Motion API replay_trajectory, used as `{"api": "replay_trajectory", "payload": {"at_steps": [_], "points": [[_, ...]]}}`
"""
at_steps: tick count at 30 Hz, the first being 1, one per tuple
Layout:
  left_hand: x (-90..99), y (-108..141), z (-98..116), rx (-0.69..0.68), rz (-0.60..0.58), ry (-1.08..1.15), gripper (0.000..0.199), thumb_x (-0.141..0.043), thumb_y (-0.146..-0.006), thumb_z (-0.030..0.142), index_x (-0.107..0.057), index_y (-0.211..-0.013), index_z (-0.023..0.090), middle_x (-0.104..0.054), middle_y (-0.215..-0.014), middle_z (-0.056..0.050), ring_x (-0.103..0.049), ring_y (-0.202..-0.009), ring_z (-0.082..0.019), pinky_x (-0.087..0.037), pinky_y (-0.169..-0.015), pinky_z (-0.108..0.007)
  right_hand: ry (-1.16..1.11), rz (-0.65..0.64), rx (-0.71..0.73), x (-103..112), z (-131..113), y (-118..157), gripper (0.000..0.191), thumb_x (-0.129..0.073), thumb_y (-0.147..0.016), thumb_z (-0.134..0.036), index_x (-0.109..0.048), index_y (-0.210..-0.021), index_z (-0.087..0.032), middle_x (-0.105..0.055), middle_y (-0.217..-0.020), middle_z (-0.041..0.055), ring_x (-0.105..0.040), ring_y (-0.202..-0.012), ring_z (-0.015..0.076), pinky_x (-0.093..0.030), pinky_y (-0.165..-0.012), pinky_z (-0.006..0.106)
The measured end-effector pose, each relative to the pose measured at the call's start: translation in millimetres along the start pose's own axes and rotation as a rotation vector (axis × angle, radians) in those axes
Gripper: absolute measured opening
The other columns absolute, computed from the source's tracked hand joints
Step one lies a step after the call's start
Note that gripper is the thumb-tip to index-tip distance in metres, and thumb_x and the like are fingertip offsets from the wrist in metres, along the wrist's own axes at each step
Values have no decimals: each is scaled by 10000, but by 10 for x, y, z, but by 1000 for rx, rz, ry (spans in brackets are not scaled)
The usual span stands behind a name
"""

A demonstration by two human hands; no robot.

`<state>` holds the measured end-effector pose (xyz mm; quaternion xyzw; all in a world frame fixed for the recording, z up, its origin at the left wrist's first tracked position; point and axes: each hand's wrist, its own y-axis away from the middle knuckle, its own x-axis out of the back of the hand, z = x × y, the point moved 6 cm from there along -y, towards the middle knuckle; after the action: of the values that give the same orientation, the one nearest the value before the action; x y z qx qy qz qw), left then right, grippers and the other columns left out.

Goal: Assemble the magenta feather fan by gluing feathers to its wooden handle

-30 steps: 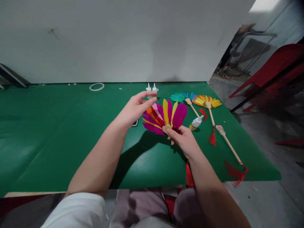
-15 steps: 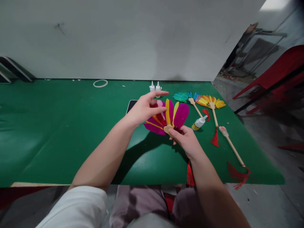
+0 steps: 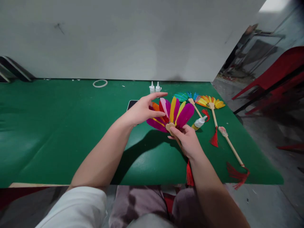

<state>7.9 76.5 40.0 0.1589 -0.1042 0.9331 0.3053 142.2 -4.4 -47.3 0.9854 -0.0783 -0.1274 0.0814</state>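
Observation:
My right hand (image 3: 188,139) grips a feather fan (image 3: 185,114) by its wooden handle, just below the rounded head, with the thumb pressed on the front. Magenta, yellow, orange, red and pale pink feathers spread from that head, and a red tassel (image 3: 189,174) hangs below the hand. At the fan's upper left is my left hand (image 3: 143,110), open, its thumb and index finger apart. The thumb lies in front of the orange and red feathers; I cannot tell whether it touches them. Some of the left fingers are hidden.
Right of the fan lie a glue bottle (image 3: 199,123), a blue-green fan (image 3: 186,97), a yellow-orange fan (image 3: 211,103) and a featherless fan handle (image 3: 232,146). Two white-capped bottles (image 3: 152,88) stand behind my left hand. A dark flat device (image 3: 131,104) and a white ring (image 3: 100,83) lie leftward.
The fan has shifted slightly right and up in my right hand, away from the left fingers. More of the orange and pink feathers shows between the left thumb and index finger.

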Motion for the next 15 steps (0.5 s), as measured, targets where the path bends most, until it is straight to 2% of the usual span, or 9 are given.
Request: {"api": "replay_trajectory", "payload": {"at_steps": [2,6,15], "points": [[-9,-2,-1,1,2,-11,663,-674,-693,229,-411,-1301,219,-641,-736,-18,-572,-583,-109,-434,-496,-200,13,2,-1,-2,-2,0,344,-735,-617,-340,-644,-905,-175,-692,-905,55,-650,-816,187,-570,-595,290],[-16,-1,-11,3,10,-23,641,-658,-712,243,-412,-1303,225,-643,-721,-16,-564,-559,-103,-422,-477,-195,22,34,27,13,-12,0,318,-746,-600,-336,-658,-857,-170,-695,-848,49,-650,-737,177,-561,-511,264],[-16,14,25,0,0,0,710,-665,-709,227,-348,-1343,262,-639,-690,-3,-532,-512,-82,-395,-453,-176,-4,59,45,25,-30,12,307,-762,-573,-331,-658,-806,-160,-686,-775,38,-631,-681,157,-550,-482,251]]}}
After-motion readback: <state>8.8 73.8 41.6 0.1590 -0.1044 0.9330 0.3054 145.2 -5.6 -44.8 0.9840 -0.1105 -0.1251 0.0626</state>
